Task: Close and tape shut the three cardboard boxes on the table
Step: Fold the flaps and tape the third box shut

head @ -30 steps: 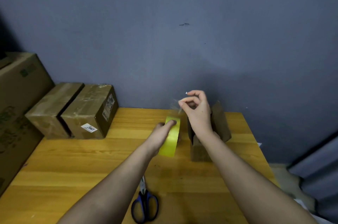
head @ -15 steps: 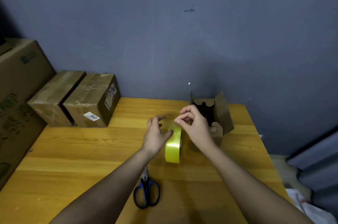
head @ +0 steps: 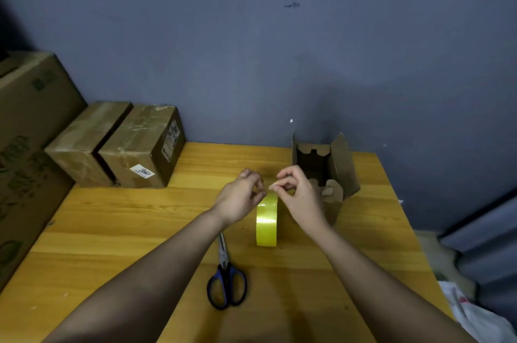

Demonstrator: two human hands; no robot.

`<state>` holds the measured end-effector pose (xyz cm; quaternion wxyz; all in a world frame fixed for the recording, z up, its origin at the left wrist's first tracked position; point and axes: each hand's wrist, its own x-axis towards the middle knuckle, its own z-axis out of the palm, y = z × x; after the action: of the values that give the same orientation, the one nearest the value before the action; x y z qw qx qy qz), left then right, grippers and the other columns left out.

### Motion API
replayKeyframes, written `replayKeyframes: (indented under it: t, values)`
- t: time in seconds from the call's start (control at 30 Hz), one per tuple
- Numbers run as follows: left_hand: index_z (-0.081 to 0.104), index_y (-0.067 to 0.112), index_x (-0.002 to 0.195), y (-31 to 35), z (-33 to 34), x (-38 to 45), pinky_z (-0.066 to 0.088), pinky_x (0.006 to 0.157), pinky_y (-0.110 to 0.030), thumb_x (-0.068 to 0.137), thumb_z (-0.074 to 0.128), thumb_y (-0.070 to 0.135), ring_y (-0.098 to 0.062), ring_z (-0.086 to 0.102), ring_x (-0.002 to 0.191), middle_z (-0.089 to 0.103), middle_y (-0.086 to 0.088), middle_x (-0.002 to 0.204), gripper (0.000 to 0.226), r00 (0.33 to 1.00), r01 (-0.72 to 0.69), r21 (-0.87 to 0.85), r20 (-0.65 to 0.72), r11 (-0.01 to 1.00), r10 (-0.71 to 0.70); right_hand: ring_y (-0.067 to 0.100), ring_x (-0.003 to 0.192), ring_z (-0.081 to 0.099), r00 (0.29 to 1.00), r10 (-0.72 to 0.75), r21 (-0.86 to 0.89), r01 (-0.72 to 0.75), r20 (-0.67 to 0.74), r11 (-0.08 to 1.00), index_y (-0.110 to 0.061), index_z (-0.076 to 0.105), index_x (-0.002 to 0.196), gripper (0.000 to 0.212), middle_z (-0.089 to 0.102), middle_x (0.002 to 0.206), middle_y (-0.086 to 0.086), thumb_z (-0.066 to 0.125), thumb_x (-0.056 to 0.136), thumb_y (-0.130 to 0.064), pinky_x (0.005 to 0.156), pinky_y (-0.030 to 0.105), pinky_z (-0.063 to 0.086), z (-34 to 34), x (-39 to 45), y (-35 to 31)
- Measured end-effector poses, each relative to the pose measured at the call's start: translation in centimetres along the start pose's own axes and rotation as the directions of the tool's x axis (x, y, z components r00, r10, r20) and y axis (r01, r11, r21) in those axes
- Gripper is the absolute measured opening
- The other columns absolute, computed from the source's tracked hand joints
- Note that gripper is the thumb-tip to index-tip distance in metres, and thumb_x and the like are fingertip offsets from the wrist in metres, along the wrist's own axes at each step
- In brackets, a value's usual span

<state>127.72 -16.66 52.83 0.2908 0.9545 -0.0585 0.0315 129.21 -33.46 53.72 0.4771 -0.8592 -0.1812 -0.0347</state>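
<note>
A: How many boxes?
B: Three small ones. Two taped boxes [head: 84, 144] [head: 145, 146] sit touching each other, well left of the fingers; one open box [head: 326, 169] stands just behind the right hand [head: 300, 197], flaps up.
A: And the hands?
B: The left hand [head: 240, 197] and the right both curl over the top of the single yellow tape roll [head: 266, 221], which stands on edge on the wooden table [head: 112, 230]. Fingertips pinch together there, seemingly on the tape end; I cannot tell for sure.
A: Anything else?
B: One pair of scissors [head: 226, 281] nearer than the fingers, and one large carton [head: 25, 146] far left.
</note>
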Motion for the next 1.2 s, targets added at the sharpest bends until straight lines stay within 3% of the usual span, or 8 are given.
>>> replayKeyframes:
  t: [0.27,0.47,0.63,0.77,0.83,0.93,1.0,1.2]
  values:
    - [0.044,0.009,0.107,-0.9,1.5,0.0,0.039,0.078,-0.029,0.100,0.043,0.020,-0.027,0.052,0.096,0.041,-0.006,0.110,0.014,0.987,0.052,-0.093,0.158,0.994,-0.036,-0.003,0.087,0.062,0.997,0.013,-0.170,0.000,0.080,0.985,-0.032,0.049,0.104,0.021,0.065,0.087,-0.024,0.064,0.091,-0.028,0.070,0.025,0.051,0.2,-0.4,0.2]
    - [0.042,0.007,0.106,-1.3,2.0,0.1,0.041,0.082,-0.034,0.100,0.043,0.019,-0.029,0.053,0.096,0.043,-0.011,0.112,0.014,0.984,0.056,-0.090,0.173,0.994,-0.040,0.011,0.072,0.067,0.973,-0.193,-0.523,0.231,0.127,0.821,-0.023,0.053,0.123,0.029,0.072,0.096,-0.010,0.058,0.094,-0.027,0.048,0.016,0.036,0.5,0.0,0.0]
    - [0.038,0.013,0.096,-1.8,1.9,0.2,0.044,0.087,-0.038,0.099,0.044,0.017,-0.028,0.052,0.097,0.046,-0.013,0.110,0.008,0.985,0.072,-0.134,0.168,0.988,-0.049,0.015,0.064,0.065,0.935,-0.355,-0.719,0.262,0.023,0.643,-0.020,0.061,0.110,0.034,0.069,0.086,-0.001,0.072,0.080,-0.030,0.050,0.024,0.047,0.5,0.0,-0.5]
    - [0.039,0.012,0.093,-2.4,1.7,0.9,0.042,0.089,-0.035,0.099,0.044,0.018,-0.028,0.051,0.102,0.048,-0.014,0.111,0.009,0.977,0.133,-0.174,0.187,0.976,-0.100,0.011,0.054,0.058,0.870,-0.469,-0.604,0.459,0.156,0.652,-0.020,0.060,0.085,0.021,0.061,0.069,-0.004,0.046,0.090,-0.034,0.041,0.022,0.046,0.5,-1.7,-1.0]
    - [0.040,0.012,0.091,-2.4,1.8,1.4,0.042,0.090,-0.036,0.099,0.044,0.018,-0.029,0.051,0.103,0.050,-0.016,0.111,0.010,0.975,0.147,-0.186,0.195,0.972,-0.110,0.013,0.050,0.056,0.848,-0.394,-0.569,0.531,0.355,0.628,-0.021,0.058,0.077,0.027,0.057,0.060,-0.004,0.040,0.091,-0.036,0.040,0.023,0.043,2.0,-3.8,-0.5]
    - [0.040,0.012,0.092,-2.0,1.8,1.8,0.042,0.089,-0.035,0.099,0.045,0.017,-0.028,0.051,0.105,0.051,-0.017,0.112,0.010,0.969,0.155,-0.191,0.219,0.969,-0.112,0.027,0.065,0.056,0.741,0.009,-0.537,0.480,0.672,0.694,-0.014,0.056,0.084,0.029,0.054,0.068,0.004,0.039,0.100,-0.031,0.052,0.028,0.040,5.2,-6.2,-0.2]
    - [0.040,0.012,0.091,-1.8,1.9,1.9,0.041,0.089,-0.034,0.099,0.045,0.017,-0.028,0.050,0.106,0.051,-0.018,0.112,0.010,0.967,0.163,-0.205,0.230,0.965,-0.114,0.025,0.064,0.046,0.672,0.192,-0.567,0.399,0.716,0.721,-0.012,0.051,0.081,0.029,0.040,0.064,0.001,0.038,0.102,-0.028,0.049,0.028,0.029,7.6,-7.3,0.0]
    - [0.041,0.010,0.092,-1.5,2.0,1.9,0.039,0.088,-0.029,0.098,0.045,0.014,-0.029,0.050,0.110,0.051,-0.020,0.116,0.009,0.960,0.208,-0.264,0.240,0.942,-0.145,0.022,0.066,0.043,0.643,0.441,-0.707,0.230,0.626,0.668,-0.013,0.046,0.075,0.048,0.037,0.065,0.002,0.043,0.095,-0.056,0.059,0.030,0.030,13.3,-9.2,0.6]
